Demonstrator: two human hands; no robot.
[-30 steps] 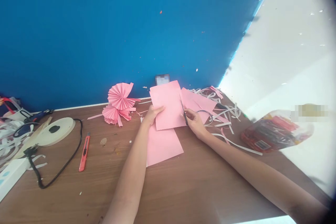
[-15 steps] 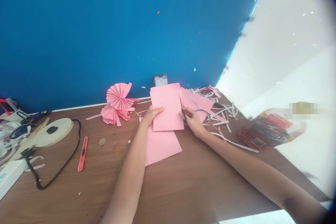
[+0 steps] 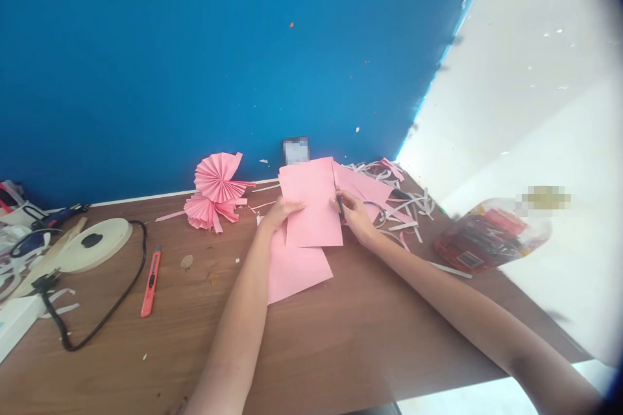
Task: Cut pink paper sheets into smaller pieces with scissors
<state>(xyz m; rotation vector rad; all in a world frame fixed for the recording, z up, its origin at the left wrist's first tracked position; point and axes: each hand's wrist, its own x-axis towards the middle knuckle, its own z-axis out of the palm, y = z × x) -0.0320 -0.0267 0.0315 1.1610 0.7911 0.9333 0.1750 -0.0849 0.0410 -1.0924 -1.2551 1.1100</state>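
Observation:
My left hand (image 3: 281, 213) grips the left edge of a pink paper sheet (image 3: 311, 202), held up off the brown table (image 3: 341, 337). Scissors (image 3: 337, 196) are in my right hand (image 3: 355, 213), fingers closed round the handles, blades running up the sheet's right edge. Another pink sheet (image 3: 294, 267) lies flat under my hands. More pink sheets (image 3: 367, 187) lie behind the right hand.
Two folded pink paper fans (image 3: 217, 191) lie by the blue wall. An orange utility knife (image 3: 150, 280), a black cable (image 3: 107, 314), a tape roll (image 3: 90, 244) and clutter sit at the left. White paper strips (image 3: 409, 207) and a clear packet (image 3: 487, 237) lie at the right.
The scissors have crept further up the right edge of the held sheet. The view has drifted slightly; both hands stay in the same place on the paper.

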